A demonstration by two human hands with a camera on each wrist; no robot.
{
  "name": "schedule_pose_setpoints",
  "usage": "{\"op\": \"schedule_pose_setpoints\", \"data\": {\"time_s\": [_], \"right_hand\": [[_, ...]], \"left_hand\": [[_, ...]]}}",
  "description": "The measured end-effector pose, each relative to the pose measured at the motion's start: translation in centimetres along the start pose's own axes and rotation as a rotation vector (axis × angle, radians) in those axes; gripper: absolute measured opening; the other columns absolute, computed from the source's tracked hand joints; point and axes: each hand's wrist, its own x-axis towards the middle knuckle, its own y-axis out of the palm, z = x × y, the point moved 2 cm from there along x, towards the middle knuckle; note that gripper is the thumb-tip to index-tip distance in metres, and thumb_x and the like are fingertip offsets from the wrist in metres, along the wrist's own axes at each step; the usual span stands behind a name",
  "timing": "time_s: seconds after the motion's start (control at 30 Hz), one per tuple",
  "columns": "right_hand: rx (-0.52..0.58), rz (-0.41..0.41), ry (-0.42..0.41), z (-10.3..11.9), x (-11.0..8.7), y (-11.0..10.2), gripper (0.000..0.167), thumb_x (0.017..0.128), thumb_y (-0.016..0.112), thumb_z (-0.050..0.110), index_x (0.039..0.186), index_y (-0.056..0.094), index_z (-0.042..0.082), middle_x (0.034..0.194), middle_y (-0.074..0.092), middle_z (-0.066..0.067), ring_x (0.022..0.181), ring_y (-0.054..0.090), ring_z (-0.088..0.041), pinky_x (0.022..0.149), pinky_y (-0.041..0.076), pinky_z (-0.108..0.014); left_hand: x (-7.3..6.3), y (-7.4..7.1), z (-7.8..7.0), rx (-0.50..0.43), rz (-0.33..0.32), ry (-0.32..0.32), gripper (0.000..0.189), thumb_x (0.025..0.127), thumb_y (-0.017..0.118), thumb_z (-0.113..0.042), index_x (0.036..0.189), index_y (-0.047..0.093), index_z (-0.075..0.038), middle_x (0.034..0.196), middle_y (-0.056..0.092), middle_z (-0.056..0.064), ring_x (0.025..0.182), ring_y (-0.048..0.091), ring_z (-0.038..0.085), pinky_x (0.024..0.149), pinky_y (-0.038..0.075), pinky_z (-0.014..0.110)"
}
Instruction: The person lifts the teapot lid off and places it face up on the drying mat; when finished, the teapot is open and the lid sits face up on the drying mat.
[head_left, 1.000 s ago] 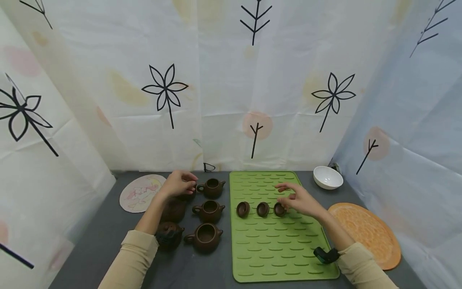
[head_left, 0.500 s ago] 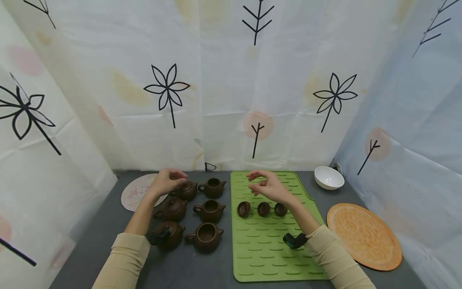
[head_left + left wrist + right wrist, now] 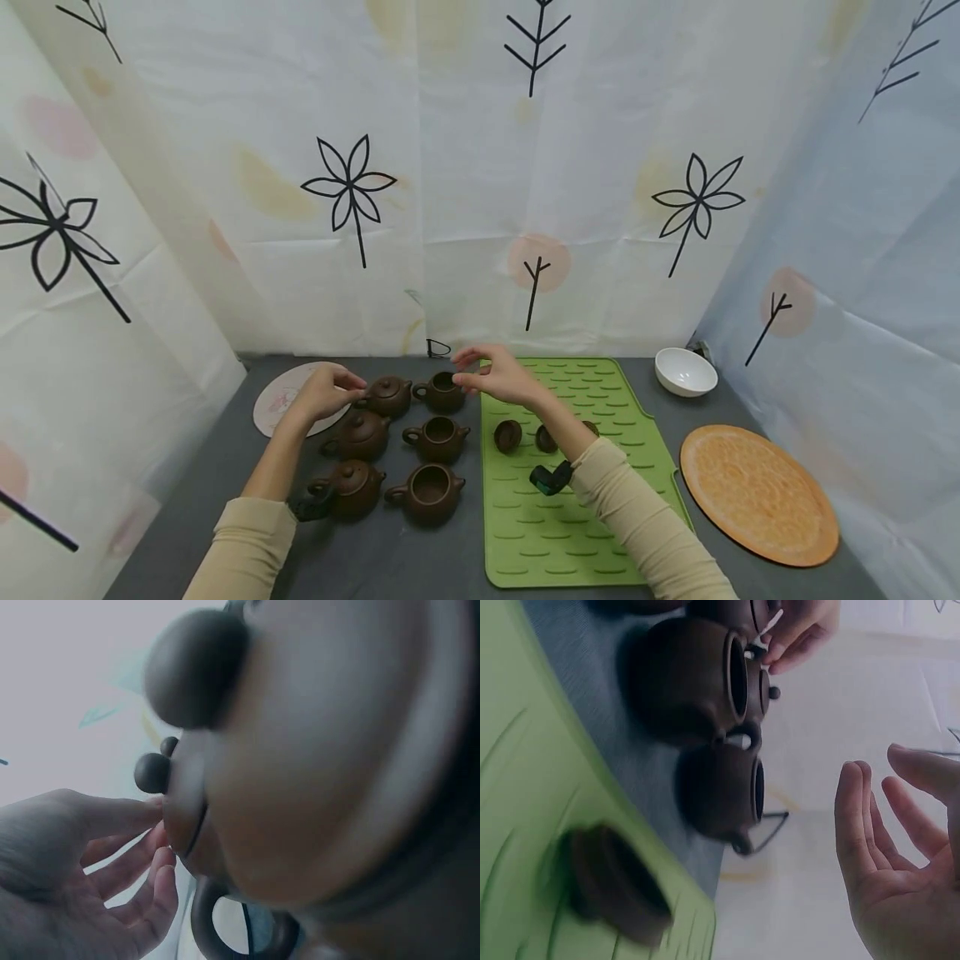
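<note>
The right hand [image 3: 498, 379] is loosely spread, thumb apart from the fingers, holding nothing; it hovers just beside and above the rim of the far open teapot [image 3: 441, 397]. The left hand [image 3: 322, 392] has relaxed, slightly bent fingers near the handle of the far lidded teapot [image 3: 387, 397]; it grips nothing, and whether a fingertip touches the pot I cannot tell.

The far open teapot stands upright at the back of a row of three, with the middle open teapot [image 3: 437, 442] and the near open teapot [image 3: 428, 493] in front. To their left runs a matching row: the far lidded teapot, the middle lidded teapot [image 3: 362, 437] and the near lidded teapot [image 3: 355, 488]. All six are brown, handles to the left.

Right of them, a green mat [image 3: 555, 542] bears three small lids [image 3: 507, 437], one mostly behind the right forearm. Farther out lie a pinkish round mat [image 3: 273, 404], an orange round mat [image 3: 759, 496] and a white bowl [image 3: 686, 373].
</note>
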Motion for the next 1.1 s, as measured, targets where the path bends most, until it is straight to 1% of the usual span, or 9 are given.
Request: {"op": "schedule_pose_setpoints", "data": {"time_s": [0.07, 0.2, 0.23, 0.3, 0.43, 0.57, 0.7, 0.9, 1.1], "right_hand": [[0.000, 0.014, -0.001, 0.2, 1.1, 0.8, 0.036, 0.107, 0.068, 0.009, 0.141, 0.062, -0.002, 0.134, 0.065, -0.029, 0.106, 0.074, -0.054, 0.085, 0.067, -0.036], [0.030, 0.046, 0.012, 0.6, 3.1, 2.4, 0.035, 0.107, 0.067, 0.008, 0.140, 0.063, -0.003, 0.133, 0.066, -0.030, 0.105, 0.075, -0.051, 0.094, 0.065, -0.053], [0.044, 0.048, 0.021, 0.6, 3.5, 2.7, 0.035, 0.107, 0.068, 0.007, 0.140, 0.063, -0.003, 0.132, 0.066, -0.029, 0.106, 0.075, -0.052, 0.096, 0.064, -0.056], [0.079, 0.051, 0.037, 0.5, 4.4, 3.4, 0.036, 0.107, 0.067, 0.006, 0.140, 0.063, -0.005, 0.131, 0.066, -0.030, 0.110, 0.073, -0.055, 0.098, 0.062, -0.058], [0.137, 0.037, 0.068, 0.2, 6.0, 4.6, 0.034, 0.107, 0.067, 0.006, 0.139, 0.064, -0.005, 0.129, 0.066, -0.027, 0.114, 0.070, -0.058, 0.100, 0.062, -0.057], [0.165, 0.020, 0.107, -0.2, 7.2, 5.7, 0.033, 0.107, 0.066, 0.005, 0.138, 0.064, -0.006, 0.128, 0.065, -0.026, 0.115, 0.071, -0.054, 0.103, 0.059, -0.062], [0.187, -0.011, 0.156, -0.6, 8.0, 6.8, 0.032, 0.106, 0.066, 0.004, 0.137, 0.065, -0.006, 0.129, 0.067, -0.028, 0.115, 0.073, -0.051, 0.105, 0.057, -0.063], [0.184, -0.035, 0.222, -0.8, 8.9, 8.5, 0.030, 0.106, 0.066, 0.003, 0.135, 0.067, -0.006, 0.129, 0.072, -0.029, 0.113, 0.075, -0.047, 0.104, 0.059, -0.058], [0.190, -0.062, 0.258, -0.9, 9.5, 9.9, 0.030, 0.106, 0.065, -0.001, 0.134, 0.067, -0.011, 0.128, 0.072, -0.032, 0.114, 0.075, -0.049, 0.105, 0.058, -0.059]], "left_hand": [[-0.1, 0.0, 0.2, 0.000, -0.001, -0.002, 0.015, 0.099, 0.074, -0.005, 0.106, 0.081, 0.006, 0.107, 0.078, 0.025, 0.104, 0.074, 0.040, 0.093, 0.058, 0.058], [-0.3, 0.0, 0.4, 0.000, -0.009, -0.022, 0.014, 0.098, 0.075, -0.006, 0.103, 0.080, 0.006, 0.102, 0.078, 0.024, 0.098, 0.073, 0.035, 0.087, 0.058, 0.050], [-0.3, 0.0, 0.4, -0.002, -0.011, -0.026, 0.014, 0.098, 0.075, -0.006, 0.103, 0.080, 0.007, 0.102, 0.078, 0.024, 0.097, 0.073, 0.035, 0.085, 0.058, 0.048], [-0.3, 0.0, 0.5, -0.003, -0.014, -0.029, 0.015, 0.099, 0.075, -0.007, 0.103, 0.080, 0.007, 0.101, 0.079, 0.024, 0.096, 0.073, 0.034, 0.083, 0.057, 0.044], [-0.3, 0.0, 0.9, 0.006, -0.023, -0.018, 0.015, 0.099, 0.076, -0.008, 0.103, 0.081, 0.006, 0.100, 0.080, 0.023, 0.094, 0.073, 0.032, 0.081, 0.057, 0.040], [-0.4, 0.1, 1.1, 0.007, -0.035, -0.009, 0.016, 0.099, 0.075, -0.008, 0.103, 0.082, 0.006, 0.100, 0.080, 0.023, 0.093, 0.073, 0.032, 0.079, 0.056, 0.037], [-0.3, 0.3, 1.4, -0.007, -0.042, -0.013, 0.017, 0.099, 0.075, -0.009, 0.103, 0.082, 0.005, 0.101, 0.080, 0.022, 0.096, 0.073, 0.032, 0.079, 0.056, 0.036], [0.0, 0.5, 1.9, -0.009, -0.050, -0.014, 0.016, 0.099, 0.075, -0.010, 0.103, 0.083, 0.004, 0.102, 0.081, 0.021, 0.100, 0.074, 0.035, 0.080, 0.058, 0.037], [-0.2, 0.5, 1.5, -0.005, -0.057, -0.006, 0.016, 0.098, 0.076, -0.009, 0.102, 0.083, 0.005, 0.102, 0.081, 0.023, 0.102, 0.074, 0.039, 0.081, 0.059, 0.042]]}}
